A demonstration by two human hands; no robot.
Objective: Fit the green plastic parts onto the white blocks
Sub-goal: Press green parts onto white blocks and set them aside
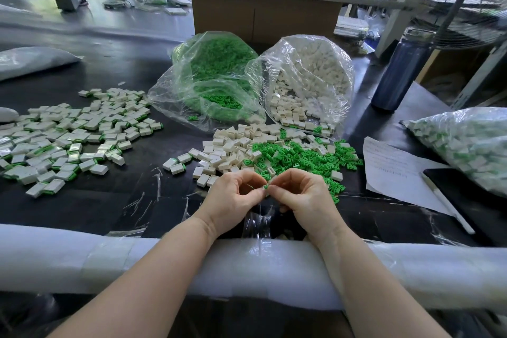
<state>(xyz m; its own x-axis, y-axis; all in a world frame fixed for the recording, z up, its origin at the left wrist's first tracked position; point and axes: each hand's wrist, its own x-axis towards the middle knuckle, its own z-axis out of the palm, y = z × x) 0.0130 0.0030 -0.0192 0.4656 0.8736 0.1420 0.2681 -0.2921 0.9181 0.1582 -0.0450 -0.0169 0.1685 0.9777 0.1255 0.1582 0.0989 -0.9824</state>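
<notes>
Above a foam-padded edge (274, 263) of the dark worktop (109, 200), a person's two bare hands meet fingertip to fingertip. The left hand (233, 200) and the right hand (304, 197) each curl inward, and between their thumbs and forefingers a small green part (265, 186) shows, pinched in a shared grip; whether a white block lies hidden in either palm cannot be told. Both forearms rest across the foam edge.

Just beyond the grip lies a loose heap of white blocks (227, 151), touching and partly mixing with a spread of green parts (301, 156) to the right of it. Further beyond, two clear plastic bags lie open on their sides, mouths towards the hands: the bag of green parts (216, 74) on the left and the bag of white blocks (310, 77) on the right, the two touching.

Well to the left of the grip, a wide scatter of finished blocks (71, 134), white with green edges, covers the worktop. To the right of the grip lie a sheet of paper (392, 170) and a white pen (447, 203), and beyond them a full bag of assembled pieces (466, 145). A dark blue bottle (400, 71) stands far right, beyond the paper. A cardboard box (263, 16) rises behind the two open bags.
</notes>
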